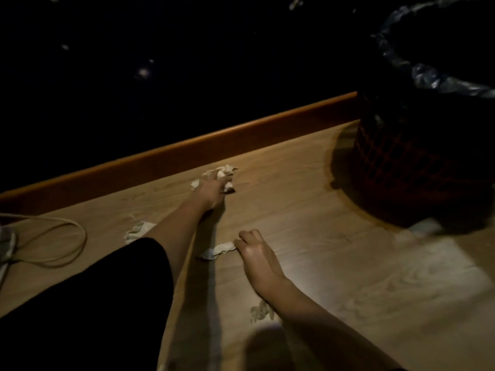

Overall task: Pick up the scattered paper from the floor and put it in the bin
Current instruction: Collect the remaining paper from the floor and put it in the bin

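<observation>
Low down, dim light — wood floor [308, 210] beside an orange skirting [187, 153]. Left hand [214, 190] reaches far forward, fingers closed over a crumpled wad [219, 171] close to the skirting; bits of it stick out on both sides of the fist. Right hand [254, 251] is nearer, fingertips pinched together on the end of a twisted strip [217, 250] that lies flat on the floor. 2 more scraps lie loose — 1 [136, 231] left of the left forearm, 1 [261, 311] beside the right wrist. Bin [417, 162] stands at upper right, mesh-sided, with a black liner [428, 73] folded over its rim, well apart from both hands. A pale cable [67, 242] loops at far left.
</observation>
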Demonstrator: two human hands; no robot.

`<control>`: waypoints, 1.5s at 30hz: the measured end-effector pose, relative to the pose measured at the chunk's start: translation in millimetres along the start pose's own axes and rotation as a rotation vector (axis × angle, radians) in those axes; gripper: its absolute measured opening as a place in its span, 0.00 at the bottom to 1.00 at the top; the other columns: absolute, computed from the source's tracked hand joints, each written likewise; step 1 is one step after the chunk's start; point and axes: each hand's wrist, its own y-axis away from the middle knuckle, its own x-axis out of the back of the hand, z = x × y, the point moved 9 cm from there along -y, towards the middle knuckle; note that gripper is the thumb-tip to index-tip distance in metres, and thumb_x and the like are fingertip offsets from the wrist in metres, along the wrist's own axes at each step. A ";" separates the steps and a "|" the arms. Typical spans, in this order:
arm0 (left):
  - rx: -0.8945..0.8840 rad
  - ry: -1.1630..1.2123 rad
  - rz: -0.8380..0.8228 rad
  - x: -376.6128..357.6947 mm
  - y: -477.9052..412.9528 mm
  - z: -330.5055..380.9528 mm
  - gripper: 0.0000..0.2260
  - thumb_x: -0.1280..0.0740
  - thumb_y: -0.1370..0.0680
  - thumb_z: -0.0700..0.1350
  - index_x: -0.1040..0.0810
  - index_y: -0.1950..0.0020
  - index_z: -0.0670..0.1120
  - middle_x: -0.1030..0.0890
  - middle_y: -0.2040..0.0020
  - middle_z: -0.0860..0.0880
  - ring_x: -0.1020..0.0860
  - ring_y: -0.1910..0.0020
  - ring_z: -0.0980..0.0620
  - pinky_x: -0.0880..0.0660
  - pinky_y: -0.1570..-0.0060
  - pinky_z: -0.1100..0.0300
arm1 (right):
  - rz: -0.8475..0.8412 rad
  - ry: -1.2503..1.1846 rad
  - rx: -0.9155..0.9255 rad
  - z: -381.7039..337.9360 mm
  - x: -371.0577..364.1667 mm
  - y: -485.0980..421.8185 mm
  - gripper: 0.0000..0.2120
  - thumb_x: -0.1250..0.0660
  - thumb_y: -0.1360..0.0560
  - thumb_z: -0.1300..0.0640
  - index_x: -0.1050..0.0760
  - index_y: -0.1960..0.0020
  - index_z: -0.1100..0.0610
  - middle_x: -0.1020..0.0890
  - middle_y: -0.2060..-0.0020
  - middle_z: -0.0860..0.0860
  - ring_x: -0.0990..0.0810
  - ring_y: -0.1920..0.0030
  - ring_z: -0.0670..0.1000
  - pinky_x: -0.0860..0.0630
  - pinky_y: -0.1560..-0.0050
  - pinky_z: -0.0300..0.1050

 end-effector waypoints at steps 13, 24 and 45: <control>-0.033 0.168 0.171 0.6 91.4 26.3 0.12 0.36 0.32 0.30 0.17 0.54 0.40 0.16 0.55 0.39 0.20 0.56 0.41 0.22 0.55 0.48 | -0.147 0.098 -0.206 2.2 27.1 69.0 0.25 0.44 0.26 0.39 0.28 0.40 0.56 0.27 0.40 0.54 0.33 0.42 0.56 0.34 0.45 0.54; -0.075 0.205 0.162 -3.2 189.1 50.6 0.10 0.36 0.34 0.33 0.18 0.57 0.41 0.17 0.55 0.38 0.21 0.54 0.39 0.24 0.55 0.49 | -0.007 0.039 -0.146 -5.0 21.0 151.8 0.08 0.33 0.28 0.63 0.24 0.50 0.55 0.23 0.55 0.52 0.27 0.54 0.53 0.27 0.60 0.44; 0.352 0.205 0.122 -8.1 315.7 -190.1 0.22 0.37 0.34 0.41 0.23 0.40 0.48 0.23 0.39 0.41 0.26 0.39 0.41 0.29 0.38 0.55 | -0.296 -0.087 0.064 -161.2 -114.7 -111.6 0.06 0.38 0.27 0.67 0.27 0.58 0.57 0.25 0.46 0.62 0.29 0.44 0.62 0.27 0.45 0.52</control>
